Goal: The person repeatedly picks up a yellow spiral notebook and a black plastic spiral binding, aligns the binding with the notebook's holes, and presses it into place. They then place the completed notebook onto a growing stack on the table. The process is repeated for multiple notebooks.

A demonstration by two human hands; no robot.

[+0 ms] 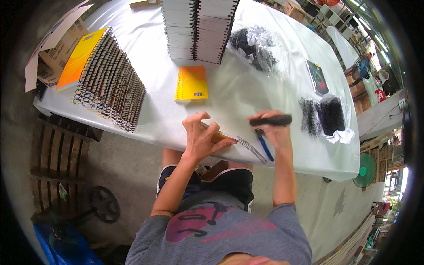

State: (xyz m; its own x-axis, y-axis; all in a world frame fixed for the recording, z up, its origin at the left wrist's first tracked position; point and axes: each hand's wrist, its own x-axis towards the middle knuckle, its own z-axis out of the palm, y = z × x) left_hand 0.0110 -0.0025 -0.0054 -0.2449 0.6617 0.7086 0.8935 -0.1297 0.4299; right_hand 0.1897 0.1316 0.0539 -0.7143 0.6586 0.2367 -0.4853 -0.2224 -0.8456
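Note:
Near the table's front edge, my left hand (198,138) pinches a small yellow-orange notebook (217,137), seen nearly edge-on. A thin dark spiral coil (252,150) trails from the notebook's right end toward the table edge. My right hand (279,132) is closed around a thick black tool (270,120), whose exact kind I cannot make out. Just under those fingers is a blue handle (266,148), apparently of pliers; whether it is held or lying on the table is unclear. Beyond my left hand lies another yellow-orange notebook (191,83), punched along its left edge.
Coil-bound notebooks (112,81) are stacked at the left, beside an open cardboard box (62,46). Tall stacks of white-paged notebooks (196,31) stand at the back. Toward the right are bagged black coils (258,48), bundled coils (330,115) and a dark tablet-like object (317,76).

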